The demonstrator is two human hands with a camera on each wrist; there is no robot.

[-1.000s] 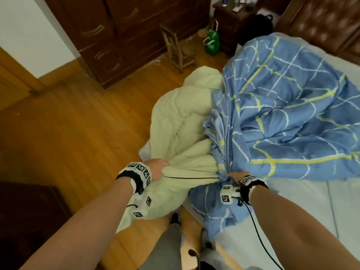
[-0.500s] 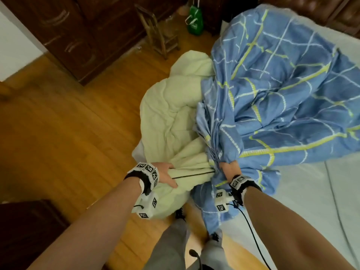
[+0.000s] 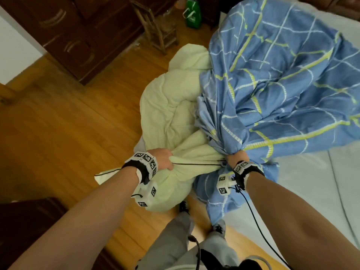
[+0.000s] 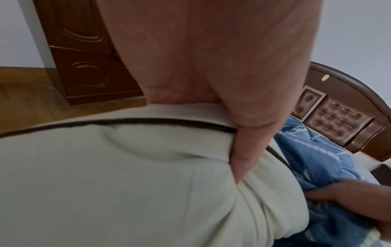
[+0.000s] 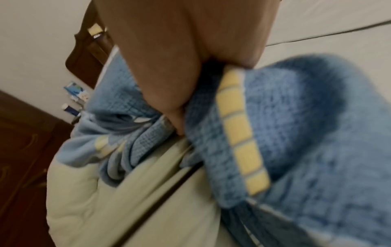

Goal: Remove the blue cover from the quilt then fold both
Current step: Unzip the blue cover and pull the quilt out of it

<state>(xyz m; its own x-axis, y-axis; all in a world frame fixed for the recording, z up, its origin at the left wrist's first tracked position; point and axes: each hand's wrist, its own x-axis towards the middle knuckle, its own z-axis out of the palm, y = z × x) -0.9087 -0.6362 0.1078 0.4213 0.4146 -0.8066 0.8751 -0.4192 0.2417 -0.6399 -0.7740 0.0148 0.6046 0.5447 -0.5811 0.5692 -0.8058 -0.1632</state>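
Observation:
A pale cream quilt (image 3: 171,106) with dark piping bulges out of the blue cover (image 3: 282,75), which has yellow and white lines and lies bunched on the bed. My left hand (image 3: 162,158) grips the quilt's edge along the piping; the left wrist view shows its fingers (image 4: 243,155) dug into the quilt (image 4: 127,183). My right hand (image 3: 236,156) clutches the gathered mouth of the cover. In the right wrist view its fingers (image 5: 169,103) are wrapped in the blue cover (image 5: 296,117), with the quilt (image 5: 105,200) below.
The bed's grey sheet (image 3: 311,182) spreads to the right. Wooden floor (image 3: 68,133) lies to the left, with a dark wardrobe (image 3: 78,36), a small wooden chair (image 3: 155,30) and a green bag (image 3: 192,14) beyond. My legs (image 3: 185,240) stand at the bed's corner.
Both hands kept their grips and stayed close together. The view tilted downward and more cream quilt shows outside the cover; the cover bunches tighter above my right hand.

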